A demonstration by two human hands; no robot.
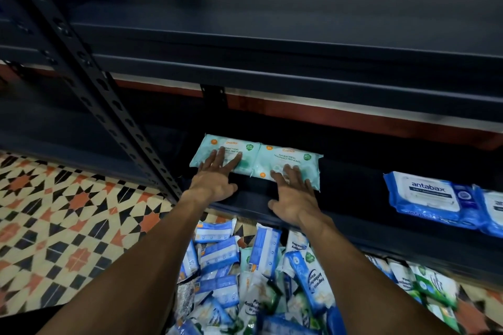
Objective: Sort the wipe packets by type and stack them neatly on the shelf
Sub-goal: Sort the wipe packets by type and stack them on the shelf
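On the low shelf (353, 171) of the dark metal rack, two pale teal packets sit side by side with their short ends touching, both marked antibacterial fragrance free wipes. The person's left hand (215, 179) lies flat on the left teal packet (206, 148), fingers straight and spread. The right hand (294, 193) lies the same way on the near edge of the right teal packet (288, 156). Neither hand curls round anything; they look to be pressing the pair down and squaring it into line. Well apart to the right on the same shelf lie the blue antabax packets (427, 193), at least two, overlapping a little and running out of view at the right edge.

As I judge it, the sort has only begun. Two types each have a spot on the shelf, one layer deep as far as I can tell, with nothing yet stacked. Most of the work lies near the person's forearms, where a loose pile (258, 280) of mixed packets in blue, white and green is heaped on the patterned tiled floor (68, 212) just in front of the shelf, spreading right beneath its front edge. Some of those carry green labels unlike either row, so a third type probably needs a place of its own.
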